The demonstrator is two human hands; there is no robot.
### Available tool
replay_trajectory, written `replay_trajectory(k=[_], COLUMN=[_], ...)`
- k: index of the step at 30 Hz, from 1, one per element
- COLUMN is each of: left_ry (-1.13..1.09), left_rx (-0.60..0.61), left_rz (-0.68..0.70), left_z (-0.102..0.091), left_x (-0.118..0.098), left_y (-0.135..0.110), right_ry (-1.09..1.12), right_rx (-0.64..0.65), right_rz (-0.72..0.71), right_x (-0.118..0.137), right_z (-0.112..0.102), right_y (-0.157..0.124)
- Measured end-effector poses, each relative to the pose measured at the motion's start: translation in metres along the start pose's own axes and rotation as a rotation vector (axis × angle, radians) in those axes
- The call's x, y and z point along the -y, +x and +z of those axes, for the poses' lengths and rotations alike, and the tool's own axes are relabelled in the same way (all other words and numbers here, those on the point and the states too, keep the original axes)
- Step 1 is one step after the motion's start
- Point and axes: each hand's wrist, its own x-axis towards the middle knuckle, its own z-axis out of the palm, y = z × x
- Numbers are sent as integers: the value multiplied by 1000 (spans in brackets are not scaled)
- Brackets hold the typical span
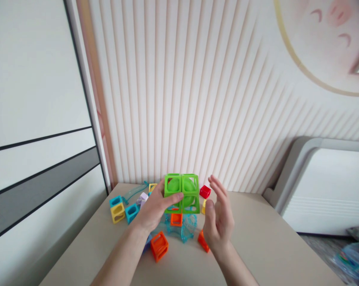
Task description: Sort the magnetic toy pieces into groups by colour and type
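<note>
My left hand [155, 204] grips a block of joined green open-frame cubes [190, 194], its thumb across the front face. The cubes are held up above the tabletop, two across and two high as seen from here. To their right, my right hand [219, 216] is raised with fingers apart, touching nothing. Below the green cubes are an orange cube [176, 219] and clear teal track pieces [183, 234]. Another orange cube [159, 246] lies near my left forearm, and a third orange piece [203, 240] is partly hidden by my right hand.
On the table [256, 238], a blue cube [132, 213], a yellow cube [118, 213] and a curved teal piece [134, 192] lie to the left. A red cube [205, 192] sits toward the ribbed wall [167, 99]. A grey-white padded panel [331, 186] stands at the right.
</note>
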Motion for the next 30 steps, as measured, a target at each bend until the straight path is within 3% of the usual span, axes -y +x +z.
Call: replay_trajectory(k=[2, 4, 9, 11, 17, 20, 24, 30], left_ry=[1, -22, 100, 192, 326, 399, 451, 401], left_rx=[43, 17, -122, -126, -100, -36, 2, 43], left_rz=[-13, -13, 118, 167, 229, 256, 248, 233], left_z=[5, 12, 23, 24, 26, 25, 21, 15], left_x=[4, 10, 20, 21, 20, 21, 24, 28], left_y=[-3, -6, -7, -7, -9, -11, -10, -6], right_ry=[93, 152, 176, 199, 384, 416, 402, 333], right_rx=[105, 182, 101, 67, 123, 15, -17, 91], right_rz=[240, 340, 410, 415, 564, 572, 537, 457], right_x=[7, 11, 8, 7, 8, 9, 5, 0], right_z=[8, 16, 25, 22, 15, 21, 27, 16], right_y=[1, -2, -9, -7, 4, 1, -5, 0])
